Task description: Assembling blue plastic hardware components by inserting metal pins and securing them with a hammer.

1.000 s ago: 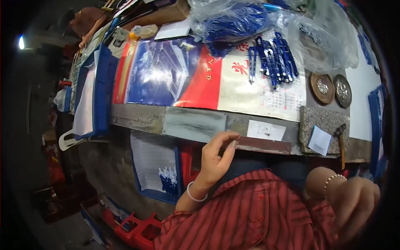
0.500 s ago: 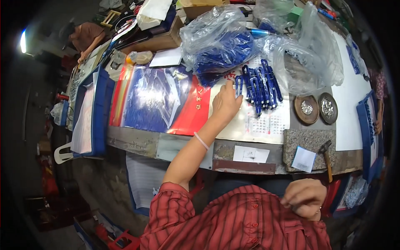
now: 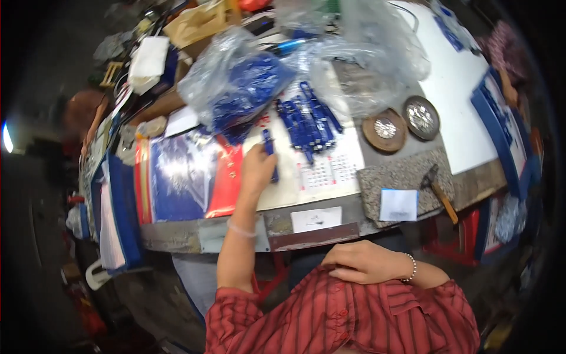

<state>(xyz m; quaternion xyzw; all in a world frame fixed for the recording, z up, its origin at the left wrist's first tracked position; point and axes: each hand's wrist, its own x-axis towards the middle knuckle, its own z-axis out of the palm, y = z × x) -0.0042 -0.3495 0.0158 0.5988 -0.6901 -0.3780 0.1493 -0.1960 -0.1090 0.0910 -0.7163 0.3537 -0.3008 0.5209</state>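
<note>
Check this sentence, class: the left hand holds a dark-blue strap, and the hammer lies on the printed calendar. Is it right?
The hammer is placed wrongly: the head view shows it lying on the speckled stone slab. The left hand does hold a dark-blue strap.

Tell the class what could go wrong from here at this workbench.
1. The hammer lies on the stone slab with its handle jutting past the table's front edge, so a passing sleeve might knock it off.
2. Two shallow round dishes of small shiny pieces sit beside a loose clear plastic bag; dragging the bag could tip or spill them.
3. The left hand holds a blue strap near a heap of similar straps, which might snag together.
</note>
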